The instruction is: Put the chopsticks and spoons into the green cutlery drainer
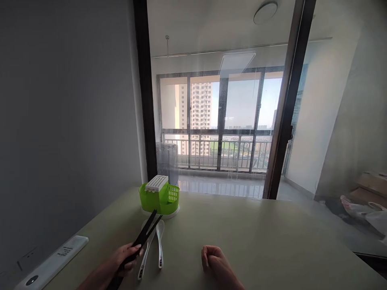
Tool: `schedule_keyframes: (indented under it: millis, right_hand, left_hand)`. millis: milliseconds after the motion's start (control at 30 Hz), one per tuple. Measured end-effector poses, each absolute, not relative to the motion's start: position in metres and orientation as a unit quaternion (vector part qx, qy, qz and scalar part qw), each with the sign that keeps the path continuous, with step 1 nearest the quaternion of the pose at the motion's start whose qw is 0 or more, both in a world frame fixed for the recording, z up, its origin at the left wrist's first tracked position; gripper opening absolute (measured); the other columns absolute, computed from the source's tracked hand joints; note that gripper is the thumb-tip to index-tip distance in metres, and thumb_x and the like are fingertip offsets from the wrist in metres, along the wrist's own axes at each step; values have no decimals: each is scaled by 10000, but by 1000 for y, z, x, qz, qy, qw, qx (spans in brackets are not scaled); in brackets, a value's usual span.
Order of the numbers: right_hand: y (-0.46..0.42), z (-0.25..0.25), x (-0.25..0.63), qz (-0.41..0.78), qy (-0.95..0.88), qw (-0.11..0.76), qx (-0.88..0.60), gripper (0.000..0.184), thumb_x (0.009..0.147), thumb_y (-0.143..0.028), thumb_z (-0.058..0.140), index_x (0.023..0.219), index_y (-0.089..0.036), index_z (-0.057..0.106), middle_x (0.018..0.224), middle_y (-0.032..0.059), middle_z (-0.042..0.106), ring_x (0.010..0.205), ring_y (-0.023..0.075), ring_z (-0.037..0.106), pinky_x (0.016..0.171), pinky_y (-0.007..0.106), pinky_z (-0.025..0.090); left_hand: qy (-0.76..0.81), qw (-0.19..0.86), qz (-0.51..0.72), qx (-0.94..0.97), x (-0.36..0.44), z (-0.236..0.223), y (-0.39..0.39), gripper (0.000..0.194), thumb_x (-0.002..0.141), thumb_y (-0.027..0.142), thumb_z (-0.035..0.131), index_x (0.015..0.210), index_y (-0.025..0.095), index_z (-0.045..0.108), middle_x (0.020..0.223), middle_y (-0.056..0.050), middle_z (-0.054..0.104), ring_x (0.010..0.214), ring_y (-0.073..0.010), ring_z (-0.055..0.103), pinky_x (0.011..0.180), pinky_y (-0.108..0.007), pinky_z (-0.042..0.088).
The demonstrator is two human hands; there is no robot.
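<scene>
My left hand point(126, 257) is closed around a bundle of black chopsticks point(147, 228). Their tips fan apart and point up toward a green cutlery holder point(149, 202) with a white slotted top. Just beneath the chopsticks, two white spoons lie on the table: one spoon point(145, 259) is partly covered by them, and the other spoon point(160, 243) lies to its right. Both have dark patterned handle ends. On the right, my right hand point(216, 262) rests at the table in a loose fist, apart from everything else, with nothing showing in it.
The pale green table point(256, 237) meets a grey wall on the left and a glass door at the back. A long white device point(57, 259) with a round dark spot lies along the left edge. Boxes point(370, 191) and plastic bags stand at far right.
</scene>
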State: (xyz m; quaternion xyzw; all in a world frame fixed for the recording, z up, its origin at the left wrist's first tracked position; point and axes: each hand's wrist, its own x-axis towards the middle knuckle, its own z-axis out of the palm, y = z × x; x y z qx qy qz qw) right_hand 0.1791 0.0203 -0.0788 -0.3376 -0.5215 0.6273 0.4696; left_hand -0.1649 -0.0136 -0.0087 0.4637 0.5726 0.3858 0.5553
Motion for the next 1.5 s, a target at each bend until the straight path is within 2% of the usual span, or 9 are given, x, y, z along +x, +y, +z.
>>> schedule_keyframes:
  millis: [167, 267, 400, 700, 833, 967, 1167, 1333, 1500]
  right_hand:
    - [21, -81, 177, 579, -546, 496, -347, 173, 537, -217, 478, 666, -218, 593, 619, -31, 565, 576, 138, 485, 552, 245, 343]
    - [19, -82, 179, 454, -609, 526, -383, 191, 636, -165, 523, 776, -215, 643, 794, 16, 675, 728, 177, 599, 622, 253, 413]
    - [19, -89, 183, 321, -651, 535, -433, 197, 753, -131, 492, 846, -225, 638, 874, 43, 692, 791, 201, 655, 653, 270, 474]
    - [17, -96, 185, 243, -693, 506, -452, 337, 702, -44, 451, 915, -234, 631, 921, 30, 666, 790, 191, 673, 690, 280, 519]
    - [16, -99, 182, 241, -712, 511, -418, 515, 693, -38, 467, 1129, -235, 659, 1213, 69, 672, 994, 199, 704, 858, 303, 571]
    - [20, -115, 179, 239, -721, 500, -417, 740, 738, -27, 464, 1430, -265, 571, 1556, 69, 496, 1387, 213, 534, 1119, 354, 478]
    - [21, -124, 179, 235, -771, 430, -407, 734, 844, -28, 474, 1494, -363, 528, 1686, 28, 304, 1487, 267, 407, 1167, 439, 428]
    - [17, -113, 182, 220, -799, 411, -378, 767, 830, 19, 504, 1473, -398, 543, 1653, 7, 367, 1491, 287, 395, 1185, 484, 405]
    - [16, -111, 184, 226, -799, 402, -386, 777, 820, 36, 531, 1465, -396, 551, 1621, 2, 415, 1479, 303, 409, 1191, 500, 399]
  left_hand:
    - [504, 638, 397, 425, -97, -23, -12, 534, 579, 587, 872, 825, 181, 629, 748, 18, 590, 471, -41, 349, 399, -171, 220]
    - [474, 674, 395, 405, -60, -29, -14, 508, 620, 545, 872, 867, 154, 662, 856, -16, 632, 532, -47, 422, 424, -166, 233]
    - [484, 675, 386, 402, -25, -35, -13, 451, 642, 492, 875, 861, 157, 667, 887, -29, 666, 615, -82, 518, 487, -181, 314]
    - [447, 735, 406, 308, 2, -22, -23, 502, 549, 385, 961, 886, 152, 672, 982, -103, 748, 949, -253, 709, 771, -294, 495]
    - [395, 765, 421, 284, 5, -17, -27, 372, 617, 313, 932, 852, 142, 700, 898, -96, 743, 934, -258, 706, 863, -335, 509]
    - [383, 781, 407, 278, 10, -13, -31, 259, 677, 268, 879, 827, 127, 722, 852, -82, 728, 866, -225, 690, 847, -299, 500]
    - [394, 772, 414, 277, 10, -12, -34, 314, 652, 278, 895, 870, 127, 727, 872, -73, 717, 866, -212, 671, 801, -267, 487]
    - [392, 775, 415, 271, 4, -12, -36, 321, 663, 294, 897, 872, 150, 700, 894, -54, 702, 870, -207, 675, 797, -264, 485]
    - [376, 780, 405, 292, 1, -10, -37, 393, 676, 330, 886, 953, 141, 680, 1015, -113, 718, 1073, -269, 685, 928, -305, 498]
